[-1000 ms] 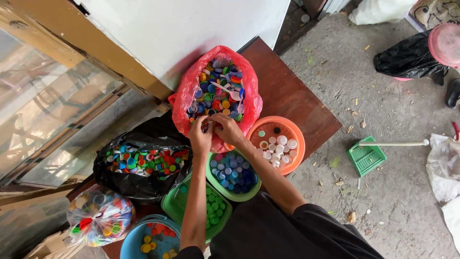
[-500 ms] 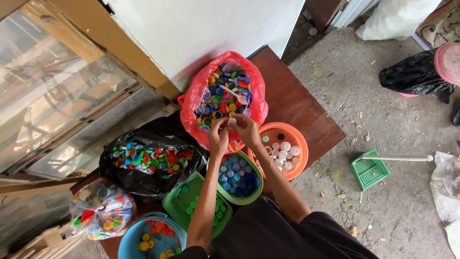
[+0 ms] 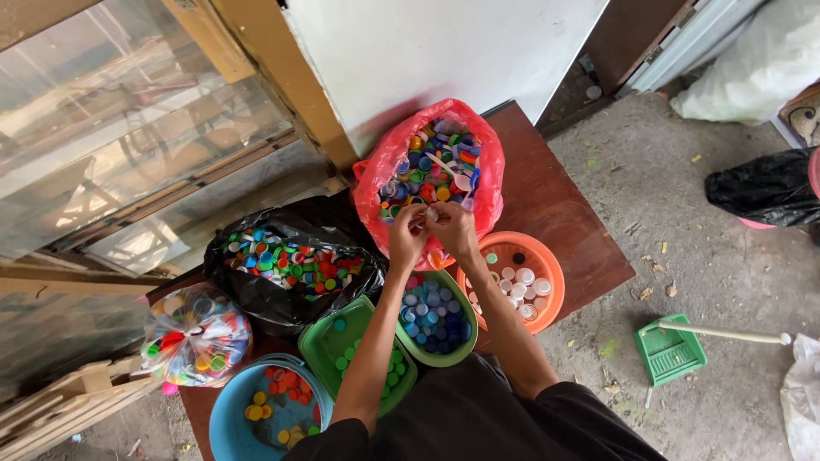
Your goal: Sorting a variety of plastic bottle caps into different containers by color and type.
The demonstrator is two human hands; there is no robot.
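Together, the left hand (image 3: pixel 407 235) and right hand (image 3: pixel 453 229) meet at the near lip of the red plastic bag (image 3: pixel 487 183) of mixed bottle caps (image 3: pixel 431 166), fingers pinched around what looks like one small pale cap, though it is too small to be sure. Sorted colours sit within easy reach below: white caps in the orange bowl (image 3: pixel 547 273), blue in the green bowl (image 3: pixel 418 346), green in the square green basket (image 3: pixel 320 341).
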